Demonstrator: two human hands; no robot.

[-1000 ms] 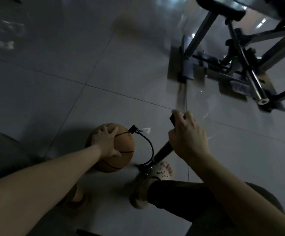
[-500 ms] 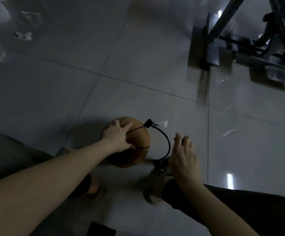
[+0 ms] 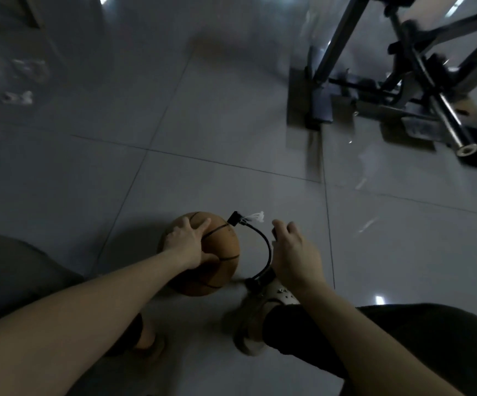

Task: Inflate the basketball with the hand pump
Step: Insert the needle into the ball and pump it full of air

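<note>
As I looked down, the glossy grey tiled floor (image 3: pixel 231 110) took up most of what I saw, with light glinting off it in spots. A dark metal frame (image 3: pixel 420 90) of bars and tubes stood on it at my far right, well apart from me. My dark trouser legs (image 3: pixel 403 338) framed the near edge on either side, and both my bare forearms reached forward between them.

The orange basketball (image 3: pixel 220 261) sat on the floor just ahead of my feet, a little left of centre. My left hand (image 3: pixel 187 242) lay on top of it, fingers spread and nearly straight, thumb on the near side, pressing it down rather than closing round it.

Just right of the ball, my right hand (image 3: pixel 294 252) was low over the hand pump (image 3: pixel 260 280). Its fingers were curled round the handle (image 3: pixel 274 232), of which only a dark sliver showed. The hand hid most of the pump's body. The pump's foot sat against my pale clog (image 3: pixel 284 295). My other foot wore a sandal (image 3: pixel 149 338) behind the ball.

A thin black hose (image 3: pixel 267 247) arched from the pump's foot to a small black connector (image 3: pixel 234 218) touching the top right of the ball. A white tuft (image 3: pixel 256 217) stuck out beside it.
</note>
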